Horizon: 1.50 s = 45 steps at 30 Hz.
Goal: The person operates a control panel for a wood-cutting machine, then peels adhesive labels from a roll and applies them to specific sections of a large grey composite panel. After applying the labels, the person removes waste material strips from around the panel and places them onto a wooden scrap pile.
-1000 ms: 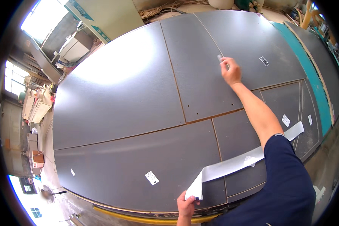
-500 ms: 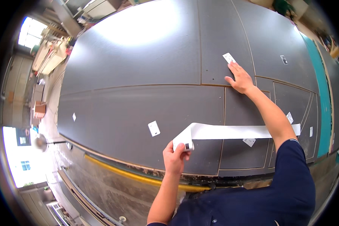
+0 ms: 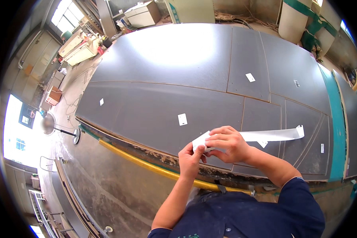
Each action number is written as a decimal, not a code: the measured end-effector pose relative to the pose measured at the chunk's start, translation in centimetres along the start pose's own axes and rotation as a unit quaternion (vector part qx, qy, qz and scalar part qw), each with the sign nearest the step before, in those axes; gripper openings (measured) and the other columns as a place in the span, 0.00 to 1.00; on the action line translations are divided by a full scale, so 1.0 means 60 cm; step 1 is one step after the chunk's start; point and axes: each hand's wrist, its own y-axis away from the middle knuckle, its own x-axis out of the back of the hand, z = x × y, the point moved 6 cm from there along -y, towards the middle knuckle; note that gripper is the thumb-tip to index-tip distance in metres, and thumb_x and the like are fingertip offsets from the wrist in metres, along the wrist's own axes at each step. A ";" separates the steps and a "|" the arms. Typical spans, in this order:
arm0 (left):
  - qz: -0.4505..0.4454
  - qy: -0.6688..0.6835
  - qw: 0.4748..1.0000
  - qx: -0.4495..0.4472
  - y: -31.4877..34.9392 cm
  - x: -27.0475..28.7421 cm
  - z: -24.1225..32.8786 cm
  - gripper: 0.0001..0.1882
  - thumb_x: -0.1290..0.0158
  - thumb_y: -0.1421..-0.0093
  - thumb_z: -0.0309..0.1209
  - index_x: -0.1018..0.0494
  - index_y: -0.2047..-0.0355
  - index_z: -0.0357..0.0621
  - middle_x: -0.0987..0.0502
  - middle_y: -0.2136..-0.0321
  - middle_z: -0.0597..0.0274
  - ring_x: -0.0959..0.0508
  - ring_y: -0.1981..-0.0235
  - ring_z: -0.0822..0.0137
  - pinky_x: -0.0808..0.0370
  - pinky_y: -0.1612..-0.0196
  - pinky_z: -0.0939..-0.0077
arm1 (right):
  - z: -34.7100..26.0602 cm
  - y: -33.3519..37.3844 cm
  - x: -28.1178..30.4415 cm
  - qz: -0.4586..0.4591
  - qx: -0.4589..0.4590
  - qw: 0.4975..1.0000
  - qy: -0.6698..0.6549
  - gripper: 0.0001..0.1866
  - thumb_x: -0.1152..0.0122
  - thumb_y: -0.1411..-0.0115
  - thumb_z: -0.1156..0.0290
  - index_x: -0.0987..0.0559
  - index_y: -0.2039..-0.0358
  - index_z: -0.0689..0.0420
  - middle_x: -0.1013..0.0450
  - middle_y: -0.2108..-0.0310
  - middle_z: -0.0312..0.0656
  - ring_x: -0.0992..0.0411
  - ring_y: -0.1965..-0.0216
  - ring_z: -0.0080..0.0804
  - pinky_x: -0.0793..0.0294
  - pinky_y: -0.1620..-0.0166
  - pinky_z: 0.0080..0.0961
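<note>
My left hand (image 3: 189,160) is closed around the near end of a white label strip (image 3: 271,136), low over the front part of a large dark grey board (image 3: 146,107). Against the same end, my right hand (image 3: 228,143) has its fingers bent and pressed together on the paper; its fingertips are partly hidden. The strip's long tail trails right across the board and curls up at its far end. White labels lie on the cut panels: one label (image 3: 182,119) just beyond my hands, another label (image 3: 250,77) on a narrow far panel.
A teal strip (image 3: 332,119) runs beside the board at right. Along the front edge lies a yellow bar (image 3: 146,162). A stand fan (image 3: 48,123) is on the floor at left, with a cabinet (image 3: 142,15) beyond the board.
My right hand has drawn back from the label on the far panel to the strip beside my left hand. That label stays on the panel. The view has shifted, showing more floor and background.
</note>
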 end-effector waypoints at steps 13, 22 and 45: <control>-0.116 -0.044 0.991 0.052 -0.101 0.113 0.030 0.11 0.46 0.43 0.27 0.30 0.60 0.37 0.25 0.76 0.63 0.29 0.79 0.78 0.32 0.76 0.85 | 0.106 -0.091 -0.119 0.000 -0.290 0.916 -0.276 0.03 0.38 0.51 0.79 0.21 0.74 0.61 0.23 0.69 0.46 0.26 0.65 0.28 0.28 0.58 0.25; -0.018 -0.246 0.964 0.100 -0.273 0.408 -0.014 0.12 0.41 0.49 0.32 0.26 0.68 0.36 0.26 0.80 0.65 0.29 0.78 0.76 0.31 0.74 0.82 | 0.517 -0.305 -0.256 0.340 -0.405 0.819 -0.220 0.06 0.44 0.46 0.72 0.24 0.73 0.62 0.25 0.71 0.39 0.33 0.72 0.20 0.33 0.66 0.18; -0.036 -0.246 0.968 -0.043 -0.329 0.482 -0.032 0.11 0.40 0.56 0.24 0.26 0.70 0.35 0.24 0.73 0.55 0.24 0.74 0.64 0.28 0.69 0.76 | 0.774 -0.400 -0.311 0.013 -0.227 0.930 0.288 0.13 0.40 0.48 0.64 0.27 0.64 0.57 0.29 0.56 0.42 0.32 0.53 0.40 0.38 0.44 0.34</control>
